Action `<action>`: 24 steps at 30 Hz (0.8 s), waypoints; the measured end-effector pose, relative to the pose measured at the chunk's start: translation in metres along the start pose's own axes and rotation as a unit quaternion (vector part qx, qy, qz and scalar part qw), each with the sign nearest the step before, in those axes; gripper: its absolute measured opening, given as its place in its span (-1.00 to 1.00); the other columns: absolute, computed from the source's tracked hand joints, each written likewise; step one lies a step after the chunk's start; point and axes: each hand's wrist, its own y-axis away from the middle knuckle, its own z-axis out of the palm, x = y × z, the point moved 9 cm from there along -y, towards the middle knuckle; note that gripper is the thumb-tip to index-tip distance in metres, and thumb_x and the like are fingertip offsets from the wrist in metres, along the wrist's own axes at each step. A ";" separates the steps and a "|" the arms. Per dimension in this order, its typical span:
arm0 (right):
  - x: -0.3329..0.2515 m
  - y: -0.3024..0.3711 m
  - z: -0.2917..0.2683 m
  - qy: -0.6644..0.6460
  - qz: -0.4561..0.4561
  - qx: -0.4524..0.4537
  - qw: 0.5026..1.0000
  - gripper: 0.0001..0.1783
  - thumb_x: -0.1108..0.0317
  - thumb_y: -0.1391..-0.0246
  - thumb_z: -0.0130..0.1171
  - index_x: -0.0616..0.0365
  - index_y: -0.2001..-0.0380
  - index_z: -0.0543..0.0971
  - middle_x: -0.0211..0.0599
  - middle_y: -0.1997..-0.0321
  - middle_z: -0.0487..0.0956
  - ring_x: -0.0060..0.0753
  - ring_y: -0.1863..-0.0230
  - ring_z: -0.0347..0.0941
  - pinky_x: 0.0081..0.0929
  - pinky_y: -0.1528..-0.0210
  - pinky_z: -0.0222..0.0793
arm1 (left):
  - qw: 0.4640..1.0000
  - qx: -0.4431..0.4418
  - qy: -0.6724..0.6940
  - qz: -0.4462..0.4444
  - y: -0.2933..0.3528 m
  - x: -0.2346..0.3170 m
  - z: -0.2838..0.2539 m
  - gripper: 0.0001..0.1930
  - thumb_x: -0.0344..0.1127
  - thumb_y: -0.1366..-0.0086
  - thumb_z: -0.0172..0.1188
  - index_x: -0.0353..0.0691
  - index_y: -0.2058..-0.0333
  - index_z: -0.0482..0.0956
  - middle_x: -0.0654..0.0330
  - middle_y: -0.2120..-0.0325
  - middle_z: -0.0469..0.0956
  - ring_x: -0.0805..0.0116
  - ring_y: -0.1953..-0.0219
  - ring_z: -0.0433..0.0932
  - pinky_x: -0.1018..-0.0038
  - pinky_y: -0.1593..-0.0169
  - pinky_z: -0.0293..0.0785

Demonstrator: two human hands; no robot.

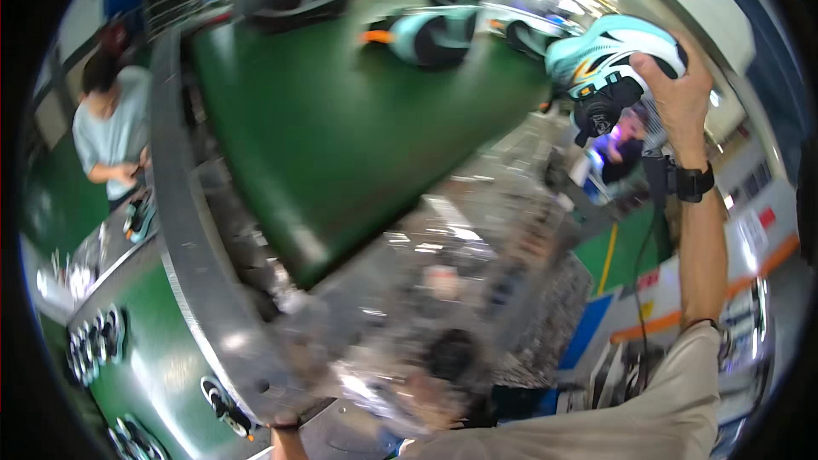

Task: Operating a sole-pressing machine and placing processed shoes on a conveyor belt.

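Observation:
My right hand, raised at the upper right, grips a teal and white sneaker with orange and black details. Its thumb presses on the shoe's side. Just below the sneaker hangs a black rounded piece whose kind I cannot make out. A black band circles my right wrist. Low in the view, my left hand is at the corner of the grey metal frame; its fingers are hidden and blurred. More sneakers, including a teal and black one, lie along the far part of the green conveyor belt.
Crumpled clear plastic lies blurred beyond the belt's near end. At the left a person works with their hands by a bench with a shoe. Several shoes sit on a green surface at the lower left.

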 end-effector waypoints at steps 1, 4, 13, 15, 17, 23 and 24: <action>0.013 0.011 -0.035 -0.039 0.037 0.030 0.998 -0.44 0.11 0.07 0.46 0.30 0.12 0.56 -0.31 0.29 0.63 -0.52 0.27 0.50 -0.52 0.15 0.43 | 0.942 -0.068 0.272 -0.183 0.033 -0.078 0.043 -0.54 -0.12 -0.41 -0.03 -0.29 -0.16 0.36 0.02 -0.01 0.49 0.14 -0.03 0.48 0.22 -0.15 0.41; 0.053 0.079 -0.130 -0.205 0.135 0.100 0.964 -0.49 0.14 0.04 0.41 0.34 0.15 0.56 -0.31 0.29 0.61 -0.53 0.28 0.49 -0.56 0.16 0.43 | 0.903 -0.325 0.262 -0.103 0.037 0.180 0.250 -0.54 -0.35 -0.40 0.10 -0.45 -0.20 0.33 -0.16 -0.10 0.44 -0.09 -0.15 0.45 0.10 -0.23 0.37; 0.076 0.364 -0.279 -0.212 0.488 0.029 0.846 -0.56 0.17 -0.05 0.33 0.22 0.09 0.54 -0.45 0.33 0.58 -0.70 0.36 0.46 -0.67 0.34 0.37 | 0.673 -0.623 0.378 -0.124 0.126 0.319 0.545 -0.06 0.12 -0.27 0.22 -0.37 -0.37 -0.03 0.04 -0.27 0.22 0.24 -0.29 0.27 0.29 -0.32 0.18; 0.067 0.431 -0.311 -0.241 0.579 0.076 0.775 -0.48 0.11 -0.15 0.23 0.21 -0.06 0.44 -0.39 0.21 0.59 -0.63 0.23 0.47 -0.62 0.22 0.39 | 0.705 -0.653 0.274 -0.045 0.162 0.307 0.580 -0.39 -0.12 -0.42 0.03 -0.39 -0.29 0.16 0.10 -0.15 0.40 0.28 -0.17 0.41 0.34 -0.26 0.28; 0.054 0.497 -0.355 -0.279 0.594 0.194 0.730 -0.34 0.02 -0.26 0.09 0.19 -0.26 0.21 -0.23 -0.07 0.51 -0.47 0.01 0.45 -0.43 0.09 0.45 | 0.726 -0.634 0.266 -0.038 0.193 0.296 0.620 -0.57 -0.24 -0.46 -0.08 -0.40 -0.19 0.30 0.11 -0.06 0.49 0.30 -0.07 0.49 0.38 -0.20 0.35; -0.033 0.653 -0.484 -0.137 0.586 0.333 0.725 -0.16 0.09 -0.04 0.37 0.18 -0.28 0.23 -0.23 -0.15 0.42 -0.51 -0.08 0.38 -0.50 -0.10 0.35 | 0.743 -0.638 0.173 -0.103 0.346 0.240 0.741 -0.40 -0.33 -0.30 0.19 -0.39 -0.25 0.23 0.10 -0.04 0.48 0.32 0.00 0.50 0.44 -0.09 0.43; -0.043 0.671 -0.507 -0.038 0.582 0.358 0.729 -0.17 0.23 0.03 0.44 0.20 -0.25 0.26 -0.27 -0.11 0.45 -0.54 -0.06 0.38 -0.54 -0.12 0.32 | 0.741 -0.654 0.143 -0.058 0.378 0.232 0.752 -0.35 -0.31 -0.26 0.24 -0.39 -0.27 0.22 0.10 -0.05 0.45 0.36 -0.02 0.46 0.46 -0.12 0.37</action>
